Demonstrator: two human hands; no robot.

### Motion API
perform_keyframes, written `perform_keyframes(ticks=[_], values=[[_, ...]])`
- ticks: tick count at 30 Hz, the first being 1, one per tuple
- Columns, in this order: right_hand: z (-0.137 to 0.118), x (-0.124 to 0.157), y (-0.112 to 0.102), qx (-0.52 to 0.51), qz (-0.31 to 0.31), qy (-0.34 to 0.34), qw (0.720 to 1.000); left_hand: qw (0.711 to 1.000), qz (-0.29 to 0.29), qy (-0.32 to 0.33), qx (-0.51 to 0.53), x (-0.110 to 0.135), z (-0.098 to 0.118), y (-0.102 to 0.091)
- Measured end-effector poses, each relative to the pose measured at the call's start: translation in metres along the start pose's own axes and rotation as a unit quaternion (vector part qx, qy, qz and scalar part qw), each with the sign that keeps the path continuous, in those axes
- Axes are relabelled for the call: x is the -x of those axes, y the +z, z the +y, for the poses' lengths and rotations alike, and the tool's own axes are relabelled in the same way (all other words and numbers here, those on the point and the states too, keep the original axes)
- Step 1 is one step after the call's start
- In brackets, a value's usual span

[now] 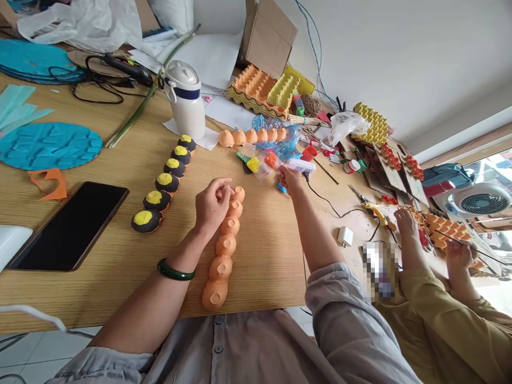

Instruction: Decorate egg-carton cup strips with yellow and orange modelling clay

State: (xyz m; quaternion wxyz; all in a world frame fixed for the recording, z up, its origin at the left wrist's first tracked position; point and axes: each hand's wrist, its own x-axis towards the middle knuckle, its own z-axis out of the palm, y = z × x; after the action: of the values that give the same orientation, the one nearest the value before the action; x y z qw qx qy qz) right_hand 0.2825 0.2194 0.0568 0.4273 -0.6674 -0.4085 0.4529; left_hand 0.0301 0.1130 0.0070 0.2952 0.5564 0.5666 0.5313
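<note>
Wooden tabletop: three carton strips (one partly black), six cups each.

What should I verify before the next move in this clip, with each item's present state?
1. Orange egg-carton strip lies in front of the person, cup bottoms up: ok.
2. Strip with black-and-yellow cups apart from the bare one: ok, off to its left.
3. Orange lump and yellow lump within reach: ok, the right hand is beside the orange one.
4. Right hand's grip on anything: cannot tell, its fingertips are too small to read.
5. Left hand empty: cannot tell; its fingers curl by the bare strip's far end.
6. White power strip well away from the right hand: not ok, they appear close together.
</note>
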Motion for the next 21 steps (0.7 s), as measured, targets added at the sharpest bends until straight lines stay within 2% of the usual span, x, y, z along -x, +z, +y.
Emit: perform_keyframes(ticks=[3,5,9,12,16,21], values=[[-0.007,-0.019,-0.007,0.13,0.055,-0.01,0.99,1.0,-0.002,-0.007,-0.001,0.0,-0.001,-0.001],[-0.009,-0.02,-0.021,0.215,0.078,-0.024,0.973,1.0,-0.003,-0.014,0.0,0.0,-0.001,-0.001],[-0.008,0.001,-0.057,0.348,0.086,-0.025,0.933,1.0,-0.003,-0.019,0.001,0.002,-0.002,0.001],[-0.002,0.017,-0.069,0.401,0.063,-0.007,0.914,1.0,-0.003,-0.025,-0.004,0.004,-0.002,0.003],[0.005,0.019,-0.056,0.408,0.031,-0.003,0.913,0.999,-0.012,-0.029,-0.011,0.005,-0.003,0.003],[0.005,0.008,-0.023,0.351,0.03,-0.032,0.935,1.0,-0.014,-0.019,-0.002,0.004,-0.007,0.001]])
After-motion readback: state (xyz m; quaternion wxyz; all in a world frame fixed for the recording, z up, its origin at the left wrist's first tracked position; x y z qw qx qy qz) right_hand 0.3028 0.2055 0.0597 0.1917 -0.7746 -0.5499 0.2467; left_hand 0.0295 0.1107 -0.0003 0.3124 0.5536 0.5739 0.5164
